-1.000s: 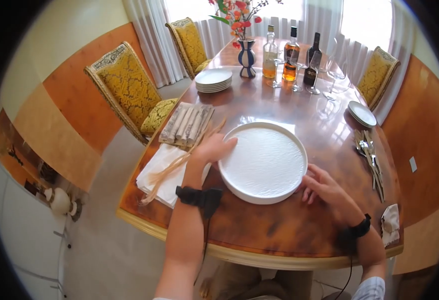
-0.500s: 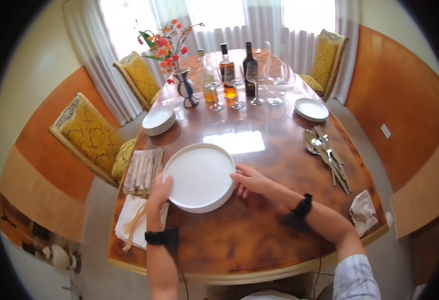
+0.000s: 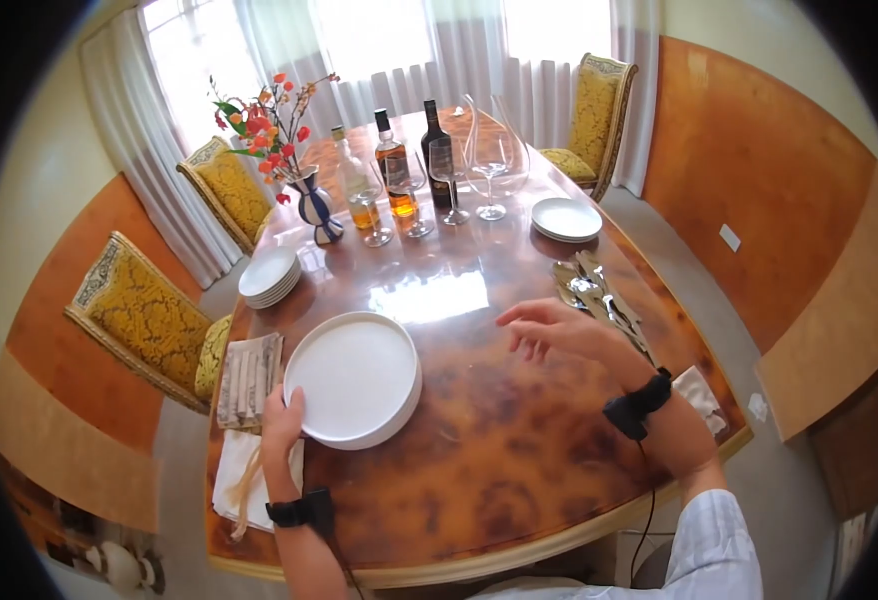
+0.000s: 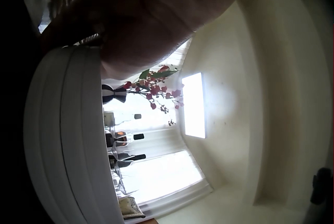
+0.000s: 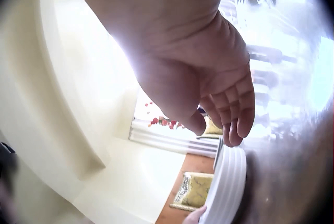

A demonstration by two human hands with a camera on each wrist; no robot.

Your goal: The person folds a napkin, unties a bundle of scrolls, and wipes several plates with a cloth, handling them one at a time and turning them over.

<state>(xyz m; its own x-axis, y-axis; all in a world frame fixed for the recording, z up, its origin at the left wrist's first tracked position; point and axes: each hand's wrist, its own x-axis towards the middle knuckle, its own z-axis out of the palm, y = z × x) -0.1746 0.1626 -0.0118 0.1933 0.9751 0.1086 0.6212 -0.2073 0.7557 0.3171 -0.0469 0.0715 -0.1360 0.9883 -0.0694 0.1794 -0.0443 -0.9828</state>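
A stack of large white rimmed plates (image 3: 354, 380) lies at the left of the table's near part, its layered sides filling the lower left of the left wrist view. My left hand (image 3: 281, 422) holds the stack at its left edge, the thumb over the rim. My right hand (image 3: 559, 328) is apart from the plates, over the table between them and the silver cutlery (image 3: 599, 295). Its fingers are relaxed and slightly bent, with nothing in them; the right wrist view shows the bare palm.
Folded patterned napkins (image 3: 249, 380) and a white cloth (image 3: 257, 485) lie left of the plates. Small plates (image 3: 271, 275) are stacked beyond, with more small plates (image 3: 567, 218) at right. Several bottles (image 3: 392, 170), stemmed glasses (image 3: 449, 175) and a flower vase (image 3: 317, 208) stand farther back.
My right hand has let go of the plate stack's right side and moved right, toward the cutlery. My left hand stays on the stack. The head view has turned to the right.
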